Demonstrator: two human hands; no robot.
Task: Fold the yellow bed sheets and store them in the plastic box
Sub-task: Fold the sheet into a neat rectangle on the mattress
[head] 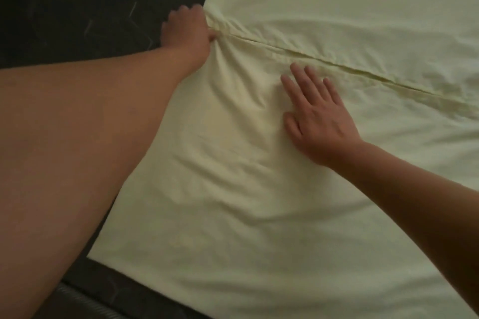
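Observation:
A pale yellow bed sheet (298, 202) lies spread over a dark surface and fills most of the view. A folded edge runs diagonally from the upper left toward the right side. My left hand (188, 31) pinches the sheet at its left edge, where that fold line ends and the cloth bunches. My right hand (315, 114) rests flat on the sheet just below the fold line, fingers spread and pointing up-left. The plastic box is out of sight.
A dark patterned mattress (77, 8) shows at the upper left and again along the bottom left beside the sheet's edge. My left forearm crosses the left side of the view.

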